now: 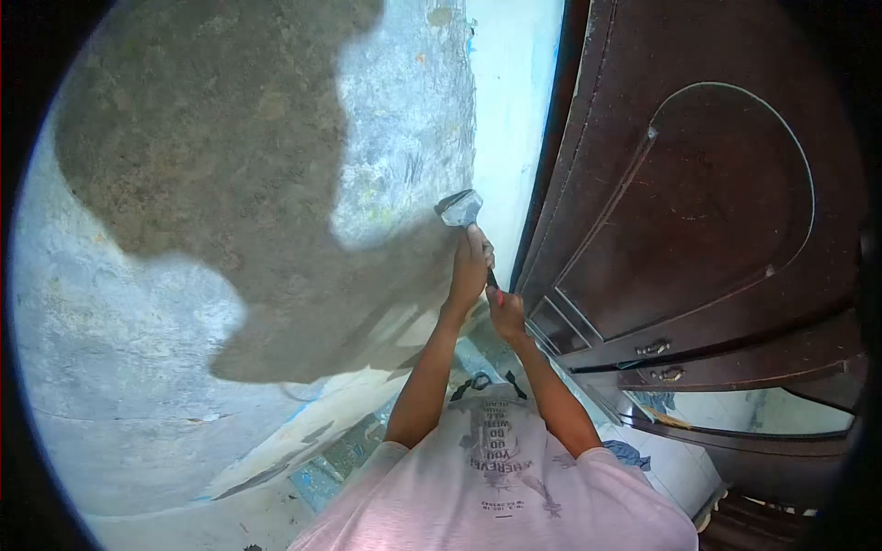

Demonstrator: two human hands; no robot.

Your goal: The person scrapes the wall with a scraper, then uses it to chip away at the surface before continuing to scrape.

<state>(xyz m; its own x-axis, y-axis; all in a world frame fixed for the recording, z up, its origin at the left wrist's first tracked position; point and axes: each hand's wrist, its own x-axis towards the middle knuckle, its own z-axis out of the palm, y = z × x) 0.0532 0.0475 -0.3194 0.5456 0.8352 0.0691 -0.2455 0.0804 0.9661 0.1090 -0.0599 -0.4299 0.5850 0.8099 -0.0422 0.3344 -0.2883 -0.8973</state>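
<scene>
Both hands are on a scraper (461, 209) with a wide grey metal blade and a black and red handle. Its blade lies against the wall (404, 119), close to where the rough, mottled surface meets a smooth pale strip. My left hand (470, 266) is closed high on the tool, a finger stretched up onto the back of the blade. Lower down, my right hand (506, 314) wraps round the end of the handle, where some red shows. A broad shadow covers much of the wall on the left.
A dark brown wooden cabinet (698, 193) with a curved panel stands close on the right. Light tiles (684, 468) cover the floor at lower right, with a bluish cloth (627, 454) on them. Ragged pale edges run along the wall's lower part.
</scene>
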